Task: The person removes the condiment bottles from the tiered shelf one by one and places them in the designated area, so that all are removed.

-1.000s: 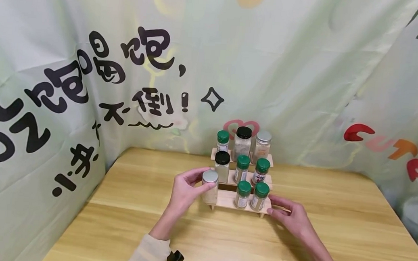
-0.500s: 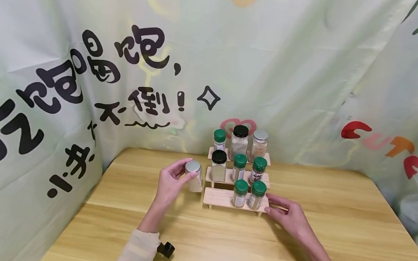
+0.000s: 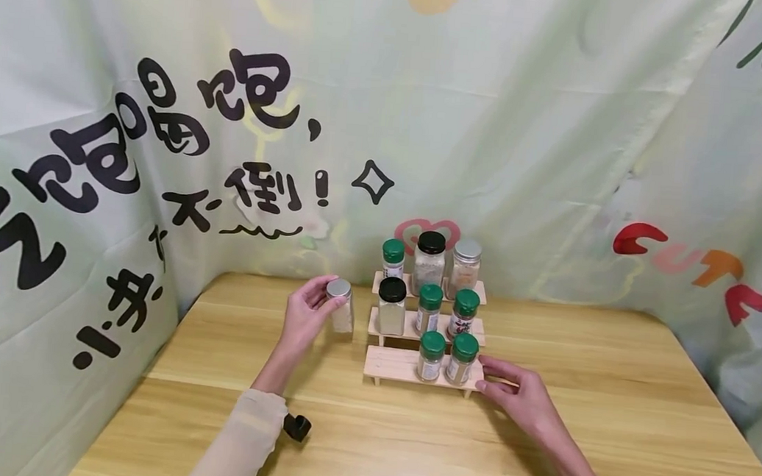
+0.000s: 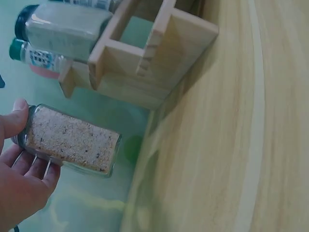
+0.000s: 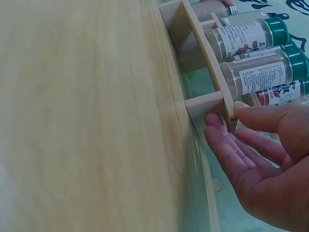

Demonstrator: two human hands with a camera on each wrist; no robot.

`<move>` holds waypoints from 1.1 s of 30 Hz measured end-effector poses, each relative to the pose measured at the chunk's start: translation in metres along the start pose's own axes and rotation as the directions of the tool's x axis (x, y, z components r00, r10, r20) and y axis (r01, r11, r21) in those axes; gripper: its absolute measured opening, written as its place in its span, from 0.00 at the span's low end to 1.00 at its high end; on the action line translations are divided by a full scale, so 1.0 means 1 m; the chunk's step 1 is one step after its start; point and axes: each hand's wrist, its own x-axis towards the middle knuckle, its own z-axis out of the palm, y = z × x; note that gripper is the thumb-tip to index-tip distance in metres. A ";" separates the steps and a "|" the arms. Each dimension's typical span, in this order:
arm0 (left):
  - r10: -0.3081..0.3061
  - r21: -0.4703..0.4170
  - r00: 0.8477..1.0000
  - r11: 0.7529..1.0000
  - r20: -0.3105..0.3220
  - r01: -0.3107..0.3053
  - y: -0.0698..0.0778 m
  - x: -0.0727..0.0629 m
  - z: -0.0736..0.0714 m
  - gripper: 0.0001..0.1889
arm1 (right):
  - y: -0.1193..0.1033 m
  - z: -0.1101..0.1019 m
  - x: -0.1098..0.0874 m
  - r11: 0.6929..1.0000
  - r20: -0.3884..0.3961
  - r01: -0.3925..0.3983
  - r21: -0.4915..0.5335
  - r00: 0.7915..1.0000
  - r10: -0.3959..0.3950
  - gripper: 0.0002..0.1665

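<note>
My left hand [image 3: 304, 315] holds a square glass spice jar [image 3: 341, 316] with a silver lid, left of the wooden tiered rack [image 3: 390, 365]. In the left wrist view, pale, dark-flecked seasoning fills that jar [image 4: 72, 140], and my thumb and fingers grip it by the lid end. It hangs off the table, slightly tilted. My right hand [image 3: 524, 399] pinches the right end of the lowest step, thumb on top and fingers beneath, as the right wrist view shows at the board's end [image 5: 231, 113]. Two green-capped jars [image 3: 430, 359] stand on the right of that step.
On the middle step stand a black-lidded jar [image 3: 391, 314] and two green-capped ones [image 3: 429, 314]. The top step bears a green-capped jar [image 3: 393, 257], a black-lidded jar [image 3: 428, 265] and a silver-lidded jar [image 3: 465, 266]. A printed curtain [image 3: 526, 152] hangs behind the wooden table [image 3: 608, 401].
My left hand has lifted the silver-lidded jar off the lowest step's left end and carried it left, away from the rack. My right hand keeps its place at the step's right end.
</note>
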 end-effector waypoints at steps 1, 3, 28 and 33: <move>-0.003 -0.003 1.000 1.000 -0.004 0.003 -0.002 0.002 0.000 0.23 | 0.001 0.000 0.000 1.000 -0.002 0.001 0.002 1.000 -0.001 0.30; -0.008 -0.015 1.000 1.000 -0.016 0.008 -0.007 0.006 0.001 0.23 | 0.001 0.000 0.000 1.000 -0.002 0.007 0.006 1.000 -0.007 0.30; -0.075 -0.042 0.997 0.996 0.012 0.075 -0.036 0.028 0.002 0.25 | 0.000 0.000 0.000 0.999 -0.010 0.030 0.023 1.000 -0.030 0.29; -0.056 -0.021 0.998 0.998 0.013 0.056 -0.029 0.024 -0.001 0.27 | -0.001 0.000 0.000 1.000 -0.006 0.020 0.015 1.000 -0.020 0.30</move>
